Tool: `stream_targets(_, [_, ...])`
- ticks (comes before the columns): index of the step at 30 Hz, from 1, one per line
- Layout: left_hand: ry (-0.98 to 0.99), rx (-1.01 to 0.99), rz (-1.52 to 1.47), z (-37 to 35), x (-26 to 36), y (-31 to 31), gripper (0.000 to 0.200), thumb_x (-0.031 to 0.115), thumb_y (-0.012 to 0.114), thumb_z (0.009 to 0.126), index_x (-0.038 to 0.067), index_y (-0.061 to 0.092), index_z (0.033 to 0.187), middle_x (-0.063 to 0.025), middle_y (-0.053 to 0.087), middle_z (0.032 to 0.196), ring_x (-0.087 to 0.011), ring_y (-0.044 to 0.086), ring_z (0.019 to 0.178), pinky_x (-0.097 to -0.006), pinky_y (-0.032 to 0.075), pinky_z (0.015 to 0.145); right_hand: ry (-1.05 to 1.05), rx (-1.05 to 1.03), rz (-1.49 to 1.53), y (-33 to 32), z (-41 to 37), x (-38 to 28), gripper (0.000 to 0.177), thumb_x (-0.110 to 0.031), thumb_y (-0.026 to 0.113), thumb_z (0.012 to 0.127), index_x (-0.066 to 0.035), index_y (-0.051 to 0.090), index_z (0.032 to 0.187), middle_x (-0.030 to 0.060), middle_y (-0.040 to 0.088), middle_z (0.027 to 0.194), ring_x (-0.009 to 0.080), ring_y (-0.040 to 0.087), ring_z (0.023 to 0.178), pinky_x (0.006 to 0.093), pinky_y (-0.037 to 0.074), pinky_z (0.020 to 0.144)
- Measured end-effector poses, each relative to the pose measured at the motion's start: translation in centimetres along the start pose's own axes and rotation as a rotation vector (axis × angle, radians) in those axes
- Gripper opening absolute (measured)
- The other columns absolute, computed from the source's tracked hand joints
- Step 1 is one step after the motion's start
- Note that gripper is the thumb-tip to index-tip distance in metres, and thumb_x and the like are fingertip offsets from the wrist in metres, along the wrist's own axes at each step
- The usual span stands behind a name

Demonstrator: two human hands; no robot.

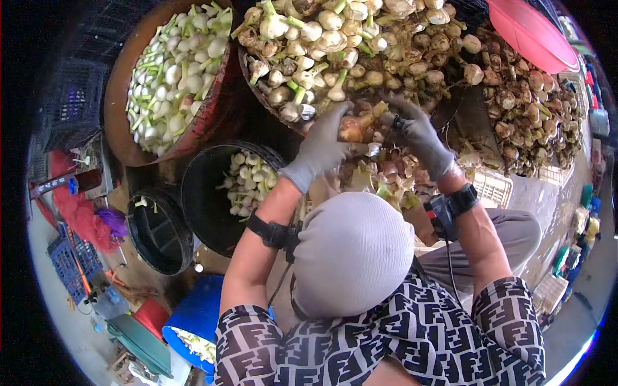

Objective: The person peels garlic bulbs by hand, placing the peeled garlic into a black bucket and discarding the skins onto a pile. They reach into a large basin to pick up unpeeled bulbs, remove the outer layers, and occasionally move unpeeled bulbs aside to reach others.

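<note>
A grey glove covers my left hand [326, 145], whose fingers close round a brownish garlic bulb [353, 130]. My right hand [420, 136], gloved too, is curled just right of the bulb, by its stem. Something small and dark [398, 122] shows at its fingers; I cannot make out what it is. Both hands are over the near edge of a big tub heaped with unpeeled garlic [331, 42]. Loose peelings [386, 177] lie below them.
Trimmed white garlic fills a rusty tub [117, 109] at upper left. Black buckets [193, 193] [138, 225] stand below it. A blue bucket [193, 302] is at lower left. More garlic [531, 119] is piled at right, beneath a pink basin [531, 32].
</note>
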State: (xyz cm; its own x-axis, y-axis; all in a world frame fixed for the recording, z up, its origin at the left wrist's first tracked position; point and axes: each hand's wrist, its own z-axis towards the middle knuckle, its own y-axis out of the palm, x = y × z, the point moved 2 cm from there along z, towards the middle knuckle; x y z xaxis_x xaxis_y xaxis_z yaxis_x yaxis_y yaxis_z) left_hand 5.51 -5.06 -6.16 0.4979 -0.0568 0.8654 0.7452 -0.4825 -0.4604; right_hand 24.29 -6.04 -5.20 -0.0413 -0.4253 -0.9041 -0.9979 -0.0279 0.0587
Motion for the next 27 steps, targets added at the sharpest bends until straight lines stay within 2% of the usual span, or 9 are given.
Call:
stream_targets(3, [0.1, 0.107, 0.082, -0.4, -0.4, 0.7, 0.078, 0.03, 0.079, 0.061, 0.007, 0.039, 0.124, -0.013, 0.05, 0.119, -0.0243, 0.05, 0.109, -0.0329, 0.039, 0.092, 0.25, -0.1, 0.029, 1.6, -0.7, 1.3, 0.037, -0.026, 0.064, 0.082, 0.005, 0.056, 0.101, 0.0037, 0.06, 0.082, 0.0084, 0.054, 0.07, 0.0229, 0.045, 0.059])
stream_targets(8, [0.114, 0.124, 0.096, -0.6, -0.4, 0.5, 0.082, 0.036, 0.077, 0.06, 0.002, 0.038, 0.123, -0.0183, 0.05, 0.117, -0.031, 0.049, 0.109, -0.0363, 0.039, 0.091, 0.235, -0.045, 0.11, 3.0, -0.5, 1.8, 0.024, -0.021, 0.062, 0.082, 0.002, 0.06, 0.089, 0.0007, 0.057, 0.071, 0.0084, 0.052, 0.061, 0.0223, 0.043, 0.053])
stream_targets(11, [0.05, 0.135, 0.024, -0.6, -0.1, -0.3, 0.082, 0.036, 0.078, 0.06, 0.002, 0.038, 0.123, -0.0183, 0.051, 0.117, -0.0304, 0.049, 0.109, -0.0359, 0.038, 0.092, 0.132, -0.042, 0.103, 2.8, -1.0, 0.6, 0.023, -0.018, 0.061, 0.081, 0.003, 0.059, 0.091, 0.0021, 0.059, 0.074, 0.0096, 0.055, 0.061, 0.0228, 0.045, 0.053])
stream_targets(13, [0.069, 0.113, 0.006, -0.5, 0.1, -0.7, 0.081, 0.038, 0.077, 0.061, 0.001, 0.04, 0.123, -0.016, 0.051, 0.118, -0.025, 0.05, 0.109, -0.0322, 0.04, 0.092, 0.114, -0.042, 0.132, 3.6, -1.3, -0.6, 0.023, -0.016, 0.061, 0.081, 0.003, 0.059, 0.092, 0.0031, 0.06, 0.076, 0.0103, 0.056, 0.061, 0.0231, 0.047, 0.053])
stream_targets(18, [0.123, 0.124, 0.08, -0.5, -0.2, -0.3, 0.08, 0.038, 0.077, 0.061, 0.001, 0.041, 0.123, -0.015, 0.053, 0.116, -0.0234, 0.052, 0.107, -0.032, 0.041, 0.091, 0.217, -0.016, 0.29, 4.3, -0.8, 0.0, 0.021, -0.013, 0.061, 0.08, 0.004, 0.058, 0.092, 0.0046, 0.061, 0.077, 0.0108, 0.057, 0.062, 0.0235, 0.047, 0.053])
stream_targets(21, [-0.017, 0.053, -0.056, -0.9, 0.3, -0.8, 0.08, 0.035, 0.078, 0.061, 0.002, 0.041, 0.123, -0.014, 0.055, 0.113, -0.0221, 0.054, 0.104, -0.0303, 0.04, 0.091, 0.198, -0.043, 0.08, 3.9, -0.4, 0.4, 0.021, -0.011, 0.061, 0.08, 0.004, 0.058, 0.094, 0.0057, 0.061, 0.079, 0.0103, 0.057, 0.062, 0.0221, 0.047, 0.052])
stream_targets(24, [0.05, 0.053, -0.131, -1.0, -0.5, -0.9, 0.069, 0.04, 0.069, 0.072, 0.002, 0.042, 0.123, -0.0123, 0.057, 0.11, -0.0212, 0.056, 0.1, -0.0293, 0.04, 0.09, 0.033, -0.131, -0.138, 2.7, 0.4, 1.1, 0.019, -0.007, 0.059, 0.079, 0.004, 0.059, 0.095, 0.0065, 0.063, 0.081, 0.0098, 0.057, 0.065, 0.0214, 0.047, 0.055])
stream_targets(25, [-0.006, 0.065, -0.38, -1.0, -1.1, -0.8, 0.062, 0.042, 0.065, 0.075, 0.002, 0.045, 0.118, -0.0106, 0.058, 0.104, -0.0186, 0.056, 0.094, -0.0274, 0.042, 0.084, -0.042, -0.17, -0.188, 2.6, 0.5, 1.2, 0.019, -0.005, 0.058, 0.079, 0.004, 0.059, 0.095, 0.0066, 0.063, 0.082, 0.0096, 0.057, 0.067, 0.0213, 0.047, 0.057])
stream_targets(27, [-0.117, 0.086, -0.877, -0.6, -1.8, -0.8, 0.051, 0.044, 0.058, 0.08, 0.003, 0.052, 0.11, -0.007, 0.061, 0.093, -0.0134, 0.058, 0.082, -0.0236, 0.046, 0.072, 0.06, -0.07, -0.046, 3.4, 0.4, 1.5, 0.014, -0.003, 0.056, 0.08, 0.001, 0.062, 0.092, 0.0025, 0.063, 0.081, 0.0079, 0.055, 0.067, 0.0213, 0.046, 0.059])
